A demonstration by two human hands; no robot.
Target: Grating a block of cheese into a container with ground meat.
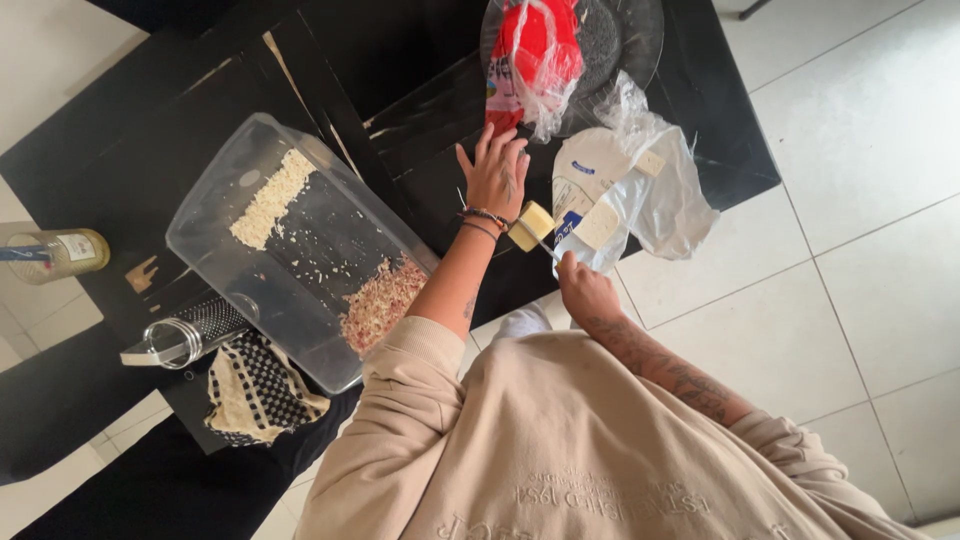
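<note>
Head view: the left hand (494, 172) is lying flat on the black table (180, 130), fingers spread apart, holding nothing, its wrist just beside a yellow cheese block (533, 224). The right hand (585, 289) is closing around a knife handle; the thin knife (545, 246) is reaching up to touch the cheese block at the table's near edge. Just right of the block, a white plastic wrapper (640, 195) is lying open with two pale cheese slices on it. A red bag (535, 50) is sitting on a glass plate (630, 40) beyond the left hand. To the left, a clear plastic container (210, 215) is holding grated cheese in two piles. A metal grater (195, 330) and a checkered cloth (255, 390) are lying near its lower corner.
</note>
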